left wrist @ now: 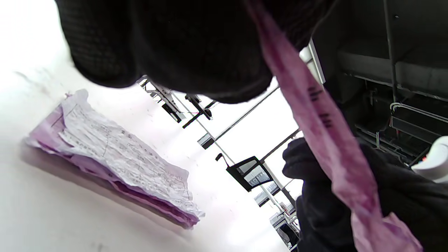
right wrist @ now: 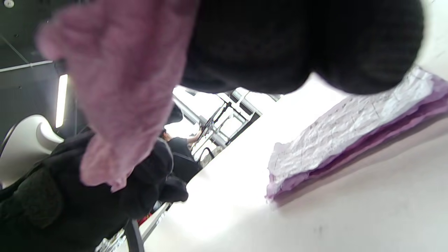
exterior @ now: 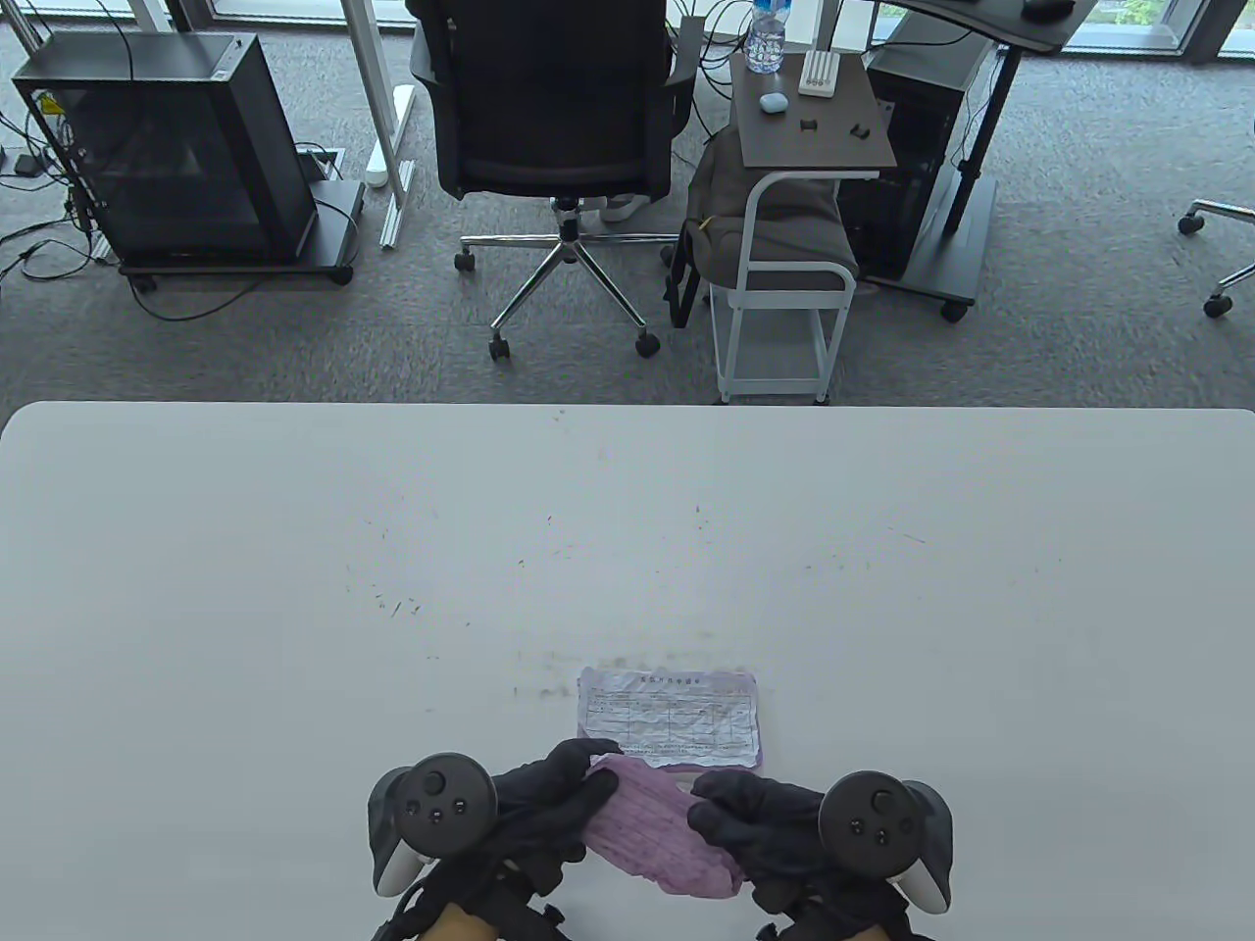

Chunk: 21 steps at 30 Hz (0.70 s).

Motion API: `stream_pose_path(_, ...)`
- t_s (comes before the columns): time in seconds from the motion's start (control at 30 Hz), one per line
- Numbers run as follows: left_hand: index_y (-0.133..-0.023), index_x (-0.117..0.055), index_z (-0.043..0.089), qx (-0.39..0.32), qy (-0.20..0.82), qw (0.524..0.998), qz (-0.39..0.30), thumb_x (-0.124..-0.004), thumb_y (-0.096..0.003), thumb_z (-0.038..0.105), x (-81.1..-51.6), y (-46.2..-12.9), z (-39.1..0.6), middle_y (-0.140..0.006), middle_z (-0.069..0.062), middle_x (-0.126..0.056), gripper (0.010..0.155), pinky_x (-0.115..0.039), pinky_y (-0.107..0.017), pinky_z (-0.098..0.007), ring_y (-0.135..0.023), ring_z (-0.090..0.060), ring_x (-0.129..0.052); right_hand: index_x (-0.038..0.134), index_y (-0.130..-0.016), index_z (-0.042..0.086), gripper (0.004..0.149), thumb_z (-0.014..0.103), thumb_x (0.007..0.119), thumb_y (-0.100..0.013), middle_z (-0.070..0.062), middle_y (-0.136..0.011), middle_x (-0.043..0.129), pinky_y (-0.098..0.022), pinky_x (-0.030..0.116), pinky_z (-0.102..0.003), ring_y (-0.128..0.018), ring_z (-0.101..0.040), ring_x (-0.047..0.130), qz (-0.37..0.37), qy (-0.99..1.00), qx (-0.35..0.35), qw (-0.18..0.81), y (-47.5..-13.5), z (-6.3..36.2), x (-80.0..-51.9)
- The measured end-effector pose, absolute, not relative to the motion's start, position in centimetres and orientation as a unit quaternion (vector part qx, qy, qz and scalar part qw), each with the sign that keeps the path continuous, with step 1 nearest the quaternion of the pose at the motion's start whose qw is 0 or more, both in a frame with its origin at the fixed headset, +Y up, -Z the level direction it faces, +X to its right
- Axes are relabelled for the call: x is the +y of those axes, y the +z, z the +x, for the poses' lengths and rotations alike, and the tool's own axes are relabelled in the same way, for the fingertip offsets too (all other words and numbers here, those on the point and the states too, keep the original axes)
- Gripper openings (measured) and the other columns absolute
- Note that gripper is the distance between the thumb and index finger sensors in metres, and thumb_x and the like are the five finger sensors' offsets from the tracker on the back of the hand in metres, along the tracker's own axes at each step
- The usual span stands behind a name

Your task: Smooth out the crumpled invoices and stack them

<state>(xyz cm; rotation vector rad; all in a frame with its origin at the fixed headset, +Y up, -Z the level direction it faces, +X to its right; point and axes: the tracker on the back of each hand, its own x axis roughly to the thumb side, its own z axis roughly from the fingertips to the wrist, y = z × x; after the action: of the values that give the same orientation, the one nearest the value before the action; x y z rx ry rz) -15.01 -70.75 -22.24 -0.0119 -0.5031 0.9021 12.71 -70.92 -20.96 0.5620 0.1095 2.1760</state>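
Left hand (exterior: pixel 534 804) and right hand (exterior: pixel 760 818) each grip an end of crumpled pink invoice (exterior: pixel 657 823), fingers closed on it; flattened invoice stack (exterior: pixel 670 718) just beyond on bench (exterior: pixel 294 588)

A pink crumpled invoice (exterior: pixel 662 828) is stretched in the air near the worktop's front edge. Just beyond it lies a stack of flattened invoices (exterior: pixel 670 716) (white creased sheet on top, purple ones beneath), edges roughly aligned.
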Motion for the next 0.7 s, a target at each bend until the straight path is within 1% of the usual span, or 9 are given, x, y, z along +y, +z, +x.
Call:
stream_pose_path(0.07, -0.094, -0.079, 0.010, -0.252, 0.419, 0.872, 0.017, -0.075, -0.0572, 0.032, -70.2, -22.0, -14.8, -0.058, -0.010, -0.097, 0.043, -0.087, -0.042, -0.049, -0.025, -0.019, -0.102, 0.076, -0.088, 0.010, 0.047, 0.035, 0.084, -0.048, -0.005, -0.054, 0.095, -0.029, 0.088, -0.041, -0.035, -0.020, 0.095, 0.240, 0.880, 0.082, 0.401, -21.1, 12.5, -71.1)
stream_pose_path(0.17, -0.095, -0.078, 0.012, -0.260, 0.389, 0.883, 0.034, -0.074, -0.0573, 0.032, -69.8, -21.7, -14.7, -0.059, -0.010, -0.097, 0.043, -0.086, -0.043, -0.050, -0.027, -0.020, -0.103, 0.078, -0.086, 0.014, 0.042, 0.032, 0.085, -0.049, -0.008, -0.063, 0.092, -0.036, 0.087, -0.045, -0.044, -0.023, 0.094, 0.237, 0.895, 0.095, 0.366, -21.1, 12.3, -71.1)
stream_pose_path(0.23, -0.095, -0.077, 0.012, -0.252, 0.390, 0.884, 0.044, -0.073, -0.0576, 0.032, -69.8, -21.8, -15.1, -0.061, -0.010, -0.097, 0.043, -0.086, -0.044, -0.051, -0.029, -0.021, -0.104, 0.077, -0.087, 0.016, 0.041, 0.031, 0.084, -0.050, -0.013, -0.076, 0.085, -0.042, 0.083, -0.050, -0.056, -0.030, 0.090, 0.216, 0.909, 0.068, 0.350, -21.2, 12.7, -71.0)
stream_pose_path(0.27, -0.096, -0.076, 0.012, -0.247, 0.399, 0.882, 0.042, -0.073, -0.0580, 0.032, -69.9, -21.8, -15.3, -0.063, -0.011, -0.097, 0.043, -0.085, -0.045, -0.052, -0.031, -0.022, -0.104, 0.078, -0.086, 0.016, 0.040, 0.032, 0.083, -0.050, -0.018, -0.085, 0.079, -0.044, 0.082, -0.050, -0.063, -0.034, 0.087, 0.207, 0.912, 0.052, 0.351, -21.2, 13.1, -70.9)
stream_pose_path(0.37, -0.097, -0.074, 0.011, -0.225, 0.422, 0.878, 0.023, -0.070, -0.0590, 0.031, -70.4, -22.0, -15.6, -0.071, -0.015, -0.094, 0.043, -0.083, -0.048, -0.055, -0.039, -0.027, -0.105, 0.076, -0.086, 0.014, 0.040, 0.031, 0.082, -0.050, -0.028, -0.097, 0.068, -0.044, 0.083, -0.048, -0.072, -0.040, 0.083, 0.192, 0.892, 0.014, 0.409, -21.4, 14.4, -70.6)
stream_pose_path(0.43, -0.096, -0.074, 0.010, -0.216, 0.420, 0.881, 0.007, -0.070, -0.0591, 0.032, -70.8, -22.2, -15.7, -0.074, -0.016, -0.092, 0.043, -0.082, -0.049, -0.056, -0.043, -0.028, -0.104, 0.076, -0.086, 0.013, 0.040, 0.030, 0.082, -0.050, -0.031, -0.094, 0.072, -0.044, 0.084, -0.047, -0.070, -0.040, 0.086, 0.184, 0.867, -0.005, 0.464, -21.6, 15.2, -70.4)
stream_pose_path(0.53, -0.093, -0.077, 0.008, -0.215, 0.406, 0.887, -0.044, -0.071, -0.0591, 0.033, -71.6, -22.6, -15.3, -0.076, -0.017, -0.091, 0.042, -0.081, -0.050, -0.057, -0.044, -0.029, -0.104, 0.078, -0.085, 0.009, 0.040, 0.027, 0.084, -0.049, -0.027, -0.073, 0.094, -0.029, 0.091, -0.038, -0.047, -0.028, 0.100, 0.163, 0.834, -0.003, 0.526, -21.7, 15.9, -70.8)
stream_pose_path(0.63, -0.092, -0.078, 0.007, -0.211, 0.365, 0.902, -0.093, -0.072, -0.0589, 0.032, -72.3, -22.8, -14.9, -0.079, -0.019, -0.090, 0.043, -0.079, -0.051, -0.058, -0.047, -0.032, -0.103, 0.078, -0.084, 0.006, 0.041, 0.026, 0.085, -0.048, -0.017, -0.058, 0.100, -0.020, 0.090, -0.034, -0.033, -0.021, 0.101, 0.140, 0.874, 0.024, 0.465, -21.8, 15.8, -71.4)
stream_pose_path(0.7, -0.092, -0.078, 0.007, -0.206, 0.312, 0.917, -0.140, -0.074, -0.0586, 0.033, -73.3, -23.0, -14.7, -0.081, -0.020, -0.088, 0.043, -0.079, -0.052, -0.058, -0.050, -0.032, -0.102, 0.077, -0.085, 0.006, 0.042, 0.028, 0.084, -0.049, -0.013, -0.055, 0.100, -0.019, 0.089, -0.032, -0.031, -0.018, 0.100, 0.137, 0.906, 0.066, 0.396, -22.0, 15.4, -72.2)
